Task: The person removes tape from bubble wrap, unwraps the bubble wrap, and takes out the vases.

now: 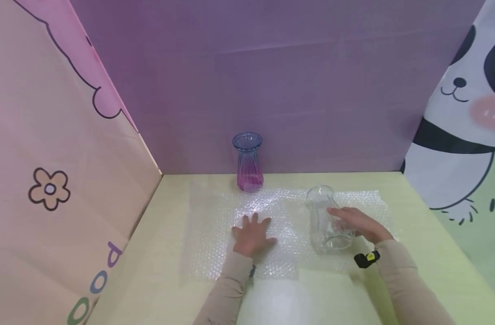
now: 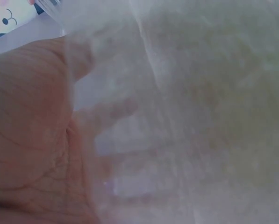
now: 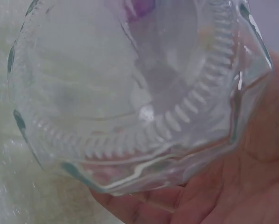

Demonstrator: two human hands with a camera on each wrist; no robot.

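A clear glass vase [image 1: 333,225] leans over the right part of the bubble wrap [image 1: 290,225], its mouth pointing away from me. My right hand [image 1: 359,223] grips it from the right side. In the right wrist view the vase's ribbed, faceted base [image 3: 125,144] fills the frame, with fingers [image 3: 144,205] curled beneath it. Fingers spread, my left hand [image 1: 251,238] rests on the bubble wrap left of the vase. From the left wrist, the palm [image 2: 27,126] shows plainly, while the translucent sheet [image 2: 214,116] veils the fingers.
A blue-to-pink glass vase [image 1: 249,164] stands upright at the back, by the far edge of the bubble wrap. Behind the pale table [image 1: 150,271] hangs a purple backdrop [image 1: 280,90]. Printed cloths with a flower [image 1: 49,188] and a panda [image 1: 455,149] flank the table.
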